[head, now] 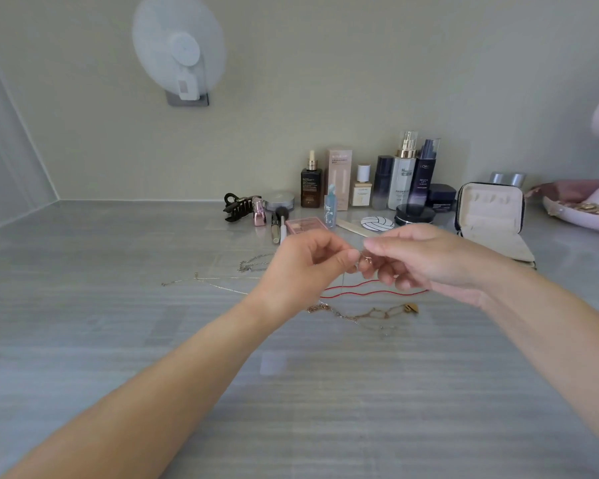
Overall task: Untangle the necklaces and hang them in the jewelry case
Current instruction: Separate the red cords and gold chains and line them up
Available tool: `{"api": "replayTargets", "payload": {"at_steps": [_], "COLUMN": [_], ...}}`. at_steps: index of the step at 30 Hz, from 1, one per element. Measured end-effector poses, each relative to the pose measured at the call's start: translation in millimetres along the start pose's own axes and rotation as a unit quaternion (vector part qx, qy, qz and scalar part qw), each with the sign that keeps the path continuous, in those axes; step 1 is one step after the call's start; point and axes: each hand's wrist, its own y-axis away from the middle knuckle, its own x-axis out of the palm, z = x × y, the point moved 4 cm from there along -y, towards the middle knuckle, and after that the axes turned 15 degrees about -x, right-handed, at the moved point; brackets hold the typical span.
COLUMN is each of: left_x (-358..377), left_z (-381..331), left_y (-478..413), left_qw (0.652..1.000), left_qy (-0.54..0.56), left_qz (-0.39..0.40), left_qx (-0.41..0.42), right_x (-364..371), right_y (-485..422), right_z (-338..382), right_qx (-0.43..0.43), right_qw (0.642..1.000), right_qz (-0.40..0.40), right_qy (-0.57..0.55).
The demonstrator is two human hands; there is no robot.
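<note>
My left hand (pixel 305 267) and my right hand (pixel 426 261) are raised over the grey table, fingertips meeting. Both pinch a small clasp or pendant of a thin necklace (pixel 364 260) between them. A red cord necklace (pixel 370 291) lies below the hands, its right end hidden under my right hand. A gold chain with a tan pendant (pixel 377 313) lies nearer to me. Two silver chains sit to the left, one bunched (pixel 253 263), one stretched out (pixel 204 281). The open jewelry case (pixel 488 216), beige inside, stands at the right.
Cosmetic bottles (pixel 402 174), jars, a pink palette (pixel 306 224), brushes and a black hair claw (pixel 237 205) line the back of the table. A pink dish with jewelry (pixel 581 212) sits far right. A white fan (pixel 180 53) hangs on the wall.
</note>
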Motion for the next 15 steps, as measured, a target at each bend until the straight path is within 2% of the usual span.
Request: {"api": "replayTargets", "payload": {"at_steps": [2,4,8,11,15], "left_x": [-1,-3,2,9,7], "left_z": [-1,1,4,1,0], "left_y": [-1,-1,-1,3,4], "left_qw": [1.000,0.998,0.977,0.962,0.951], "left_qy": [0.010,0.048,0.166,0.197,0.245], "left_qz": [-0.008,-0.006,0.080,0.145,0.154], "left_qx": [-0.011,-0.038,-0.112,-0.120,-0.111], "right_x": [-1,-2,-6,-12,-20], "right_y": [0,-2,-7,-10,-8], "right_z": [9,16,27,33,32], "right_qx": [-0.045,-0.087,-0.112,-0.110,-0.103], "right_qw": [0.995,0.991,0.987,0.985,0.981], "right_qz": [0.004,-0.007,-0.066,-0.110,-0.164], "right_qy": [0.084,0.106,0.098,0.078,-0.007]}}
